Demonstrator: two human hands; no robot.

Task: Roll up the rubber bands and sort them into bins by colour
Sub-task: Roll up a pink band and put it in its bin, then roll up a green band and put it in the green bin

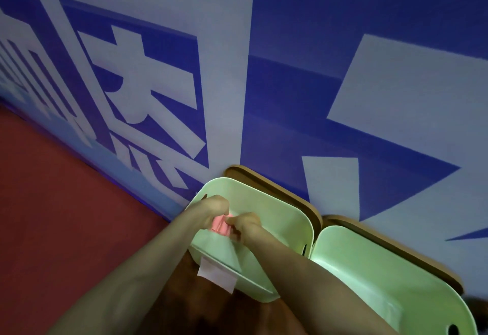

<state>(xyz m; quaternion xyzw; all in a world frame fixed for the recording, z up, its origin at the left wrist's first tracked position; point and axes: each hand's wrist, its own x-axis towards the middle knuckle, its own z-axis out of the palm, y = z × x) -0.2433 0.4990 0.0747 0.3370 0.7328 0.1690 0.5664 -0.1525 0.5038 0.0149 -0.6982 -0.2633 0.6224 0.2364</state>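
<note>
A pink rubber band [221, 225], bunched into a small roll, is held between both hands over the left pale green bin [280, 202]. My left hand [211, 209] grips its left side with curled fingers. My right hand [247, 225] pinches its right side. A second pale green bin [369, 260] stands to the right of the first. What lies inside either bin I cannot tell.
A white label [217, 276] hangs on the near wall of the left bin. Both bins stand on a brown wooden surface [311, 205] against a blue and white lettered wall [264, 70]. Red floor [66, 189] lies to the left.
</note>
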